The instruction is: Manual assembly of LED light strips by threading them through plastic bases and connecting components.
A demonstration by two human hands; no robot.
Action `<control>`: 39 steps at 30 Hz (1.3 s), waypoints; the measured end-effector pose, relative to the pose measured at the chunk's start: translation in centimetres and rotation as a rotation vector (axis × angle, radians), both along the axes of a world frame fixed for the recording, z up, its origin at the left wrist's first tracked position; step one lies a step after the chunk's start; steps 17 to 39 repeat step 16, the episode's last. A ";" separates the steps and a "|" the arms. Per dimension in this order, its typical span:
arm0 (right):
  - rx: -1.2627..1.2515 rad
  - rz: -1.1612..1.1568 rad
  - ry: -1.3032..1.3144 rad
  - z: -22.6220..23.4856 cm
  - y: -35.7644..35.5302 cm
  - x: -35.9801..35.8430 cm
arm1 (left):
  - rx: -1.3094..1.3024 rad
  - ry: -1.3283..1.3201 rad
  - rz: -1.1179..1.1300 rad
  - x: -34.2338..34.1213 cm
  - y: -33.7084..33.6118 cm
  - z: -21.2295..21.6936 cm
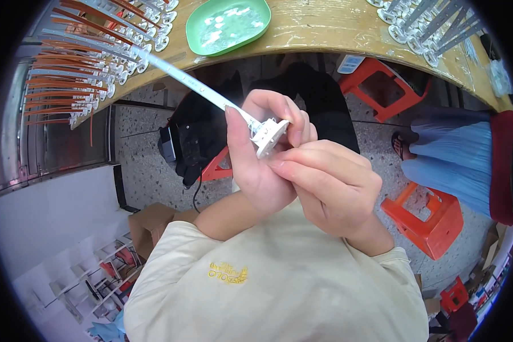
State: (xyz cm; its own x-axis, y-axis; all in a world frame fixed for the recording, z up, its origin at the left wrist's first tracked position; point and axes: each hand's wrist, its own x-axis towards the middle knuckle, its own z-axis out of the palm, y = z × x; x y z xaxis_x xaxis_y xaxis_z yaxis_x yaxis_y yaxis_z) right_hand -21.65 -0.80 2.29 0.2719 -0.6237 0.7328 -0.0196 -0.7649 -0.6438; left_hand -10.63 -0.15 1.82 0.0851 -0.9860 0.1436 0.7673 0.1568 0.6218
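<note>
My left hand (256, 176) is closed around the base end of a narrow white LED strip (194, 85), with thumb and fingers on either side. The strip slants up and left toward the table. A round white disc-shaped base (272, 138) at its lower end is tilted, its underside turned toward my right hand (336, 185). The thumb and fingertips of that hand are pinched together just below the disc's edge, against my left palm. Whatever lies between them is too small or hidden to make out.
A green plastic tray (196, 37) with small clear pieces sits on the wooden table (325, 25). Strips on clear round bases (111, 74) stand left, with more strips (439, 25) at the right. Red stools (433, 228) and a person in a blue skirt (456, 142) are rightward.
</note>
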 end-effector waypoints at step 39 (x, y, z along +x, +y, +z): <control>-0.080 -0.162 0.089 0.0 0.7 0.0 | -0.069 0.035 0.031 0.1 -0.2 -0.6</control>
